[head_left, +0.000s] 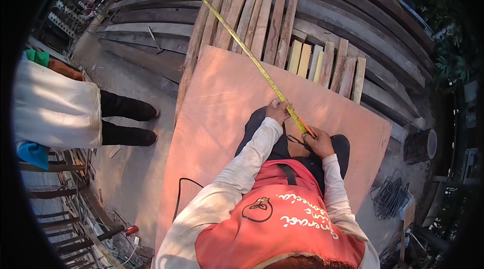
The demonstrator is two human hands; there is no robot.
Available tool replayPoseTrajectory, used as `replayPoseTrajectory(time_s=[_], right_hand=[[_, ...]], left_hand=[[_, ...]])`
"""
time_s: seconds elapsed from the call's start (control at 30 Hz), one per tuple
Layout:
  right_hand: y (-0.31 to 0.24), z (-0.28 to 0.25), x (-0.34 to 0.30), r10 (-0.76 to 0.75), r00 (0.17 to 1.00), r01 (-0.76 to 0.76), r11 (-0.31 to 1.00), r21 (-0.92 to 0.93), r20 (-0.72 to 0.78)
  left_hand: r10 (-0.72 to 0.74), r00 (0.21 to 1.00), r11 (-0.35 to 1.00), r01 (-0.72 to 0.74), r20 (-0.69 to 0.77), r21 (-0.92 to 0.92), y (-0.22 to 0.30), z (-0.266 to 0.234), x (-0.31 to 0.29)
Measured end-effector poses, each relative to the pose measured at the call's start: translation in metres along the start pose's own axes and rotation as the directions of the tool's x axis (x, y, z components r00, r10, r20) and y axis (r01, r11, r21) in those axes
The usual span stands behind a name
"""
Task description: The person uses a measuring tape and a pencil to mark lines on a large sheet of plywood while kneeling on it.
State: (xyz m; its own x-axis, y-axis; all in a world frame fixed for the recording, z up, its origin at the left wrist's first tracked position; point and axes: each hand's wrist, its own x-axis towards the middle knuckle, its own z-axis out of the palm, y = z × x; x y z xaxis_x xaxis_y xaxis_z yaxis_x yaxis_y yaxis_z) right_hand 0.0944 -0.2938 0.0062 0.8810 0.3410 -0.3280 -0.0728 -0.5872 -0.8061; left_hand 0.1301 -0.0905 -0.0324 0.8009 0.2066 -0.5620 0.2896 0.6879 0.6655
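Note:
A yellow tape measure (248, 52) is drawn out in a straight slanting line from my lap, past the far edge of the plywood sheet (212, 102), to the upper part of a long timber piece on the left. My left hand (277, 111) is closed on the blade, fingers pinching it. Closer to my body, my right hand (321, 144) is wrapped round the near end of the tape; the case itself is mostly hidden. A thin orange stick (304, 126), perhaps a pencil, juts from that hand along the blade. I sit on the sheet with my knees bent.
Cut timber pieces (262, 24) lie side by side beyond the sheet, across long dark beams (353, 14). A hammer (153, 38) rests on the left beams. A person (60, 102) stands at left. Bundled metal rods (390, 196) and a log stump (421, 146) are at right.

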Motion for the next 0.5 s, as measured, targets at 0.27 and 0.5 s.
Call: replayPoseTrajectory(time_s=[0.27, 0.5], right_hand=[[-0.001, -0.039, 0.027, -0.134, 0.991, 0.129, 0.912, -0.389, 0.016], [0.031, -0.087, 0.059, -0.135, 0.991, 0.114, 0.802, -0.586, 0.008]], left_hand=[[-0.019, 0.990, 1.000, 0.017, -0.140, -0.016, 0.040, -0.070, 0.073], [-0.071, 0.964, 0.995, 0.085, -0.257, 0.044, 0.038, -0.078, 0.127]])
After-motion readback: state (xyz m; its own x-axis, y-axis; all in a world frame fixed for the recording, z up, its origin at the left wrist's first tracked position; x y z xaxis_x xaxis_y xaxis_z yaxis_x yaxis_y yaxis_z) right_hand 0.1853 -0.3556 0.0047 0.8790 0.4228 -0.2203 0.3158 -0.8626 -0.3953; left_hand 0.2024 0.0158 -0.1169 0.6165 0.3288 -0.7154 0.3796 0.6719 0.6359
